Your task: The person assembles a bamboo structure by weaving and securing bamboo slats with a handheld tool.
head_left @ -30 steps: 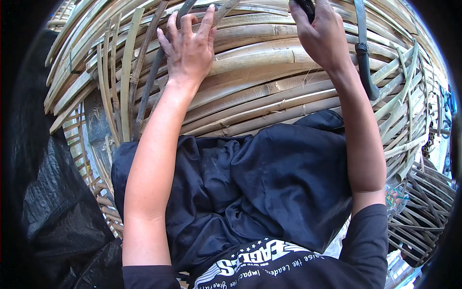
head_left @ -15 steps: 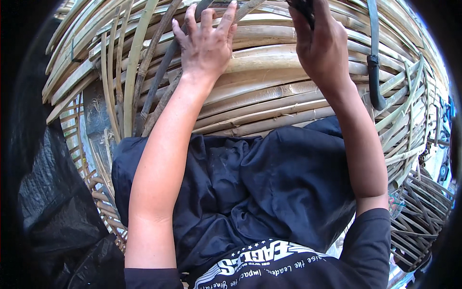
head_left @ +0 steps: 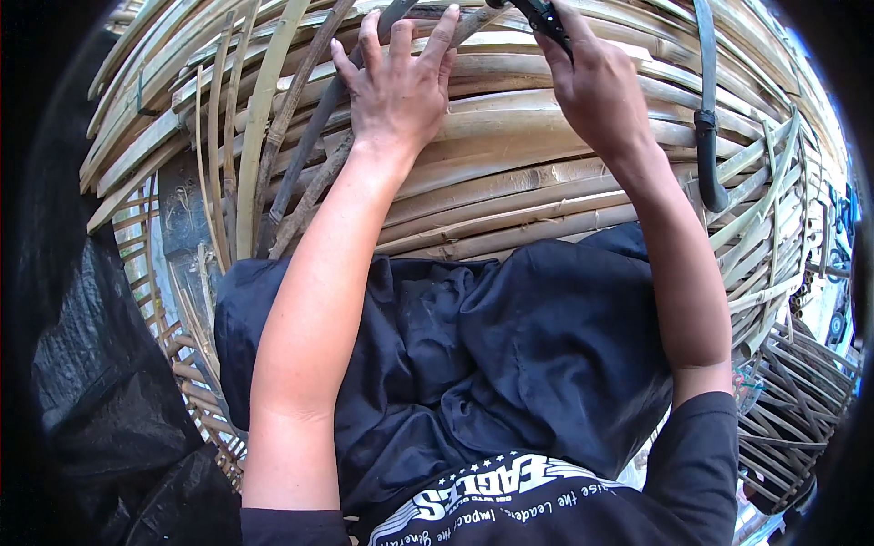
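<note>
My left hand [head_left: 398,96] lies with fingers spread across a thin greyish stick [head_left: 314,187] and the split bamboo strips [head_left: 510,136] beneath it. A dark rod [head_left: 309,127] passes close beside its thumb-less outer edge. My right hand [head_left: 601,91] is closed around the handle of a black tool [head_left: 546,20]. The tool reaches left toward the upper end of the grey stick; whether they touch is hard to tell. Its far part runs out at the top edge, so its kind does not show.
A black hooked bar [head_left: 707,146] hangs over the bamboo at the right. Several upright strips [head_left: 250,136] stand at the left, next to black plastic sheeting [head_left: 91,346]. Dark cloth [head_left: 546,337] covers my lap. A slatted bundle [head_left: 792,409] sits at the lower right.
My right hand has come down and left with the black tool, which now shows more of its length. My left hand has shifted slightly right and stays spread.
</note>
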{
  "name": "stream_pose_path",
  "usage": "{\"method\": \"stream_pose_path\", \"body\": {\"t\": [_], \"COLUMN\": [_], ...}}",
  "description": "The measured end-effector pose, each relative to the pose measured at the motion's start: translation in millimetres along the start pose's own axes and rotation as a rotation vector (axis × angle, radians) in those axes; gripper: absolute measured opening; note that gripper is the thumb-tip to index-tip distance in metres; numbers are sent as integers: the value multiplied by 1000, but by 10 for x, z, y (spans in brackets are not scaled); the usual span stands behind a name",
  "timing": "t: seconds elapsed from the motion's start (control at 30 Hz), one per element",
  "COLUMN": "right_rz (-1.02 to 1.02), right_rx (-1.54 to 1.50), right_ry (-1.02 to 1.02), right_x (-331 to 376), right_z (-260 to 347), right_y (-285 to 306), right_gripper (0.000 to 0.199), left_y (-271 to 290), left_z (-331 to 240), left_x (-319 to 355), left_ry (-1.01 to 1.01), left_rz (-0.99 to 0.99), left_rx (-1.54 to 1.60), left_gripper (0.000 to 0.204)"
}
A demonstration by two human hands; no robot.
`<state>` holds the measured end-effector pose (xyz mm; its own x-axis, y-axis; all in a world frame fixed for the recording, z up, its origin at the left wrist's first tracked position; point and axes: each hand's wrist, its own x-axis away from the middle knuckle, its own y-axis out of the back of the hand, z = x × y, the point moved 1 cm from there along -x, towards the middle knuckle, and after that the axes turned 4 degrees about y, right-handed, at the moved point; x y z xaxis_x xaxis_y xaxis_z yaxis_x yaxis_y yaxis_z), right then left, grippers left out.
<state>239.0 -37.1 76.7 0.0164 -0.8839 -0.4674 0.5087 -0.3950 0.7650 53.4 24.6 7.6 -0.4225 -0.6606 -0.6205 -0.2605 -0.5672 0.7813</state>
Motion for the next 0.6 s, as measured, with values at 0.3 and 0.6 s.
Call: {"method": "stream_pose_path", "body": {"t": [0.3, 0.6], "right_rz": [-221, -244], "right_rx": [58, -59], "right_ry": [-51, -255], "right_x": [79, 101], "right_z": [-287, -556], "right_y": [226, 330], "right_gripper": [30, 24], "left_y": [-22, 97], "left_z": [116, 133], "left_x": [-3, -80], "left_ry": [-6, -29], "left_rz": [104, 128], "left_rx": [-20, -89], "left_gripper": [50, 49]}}
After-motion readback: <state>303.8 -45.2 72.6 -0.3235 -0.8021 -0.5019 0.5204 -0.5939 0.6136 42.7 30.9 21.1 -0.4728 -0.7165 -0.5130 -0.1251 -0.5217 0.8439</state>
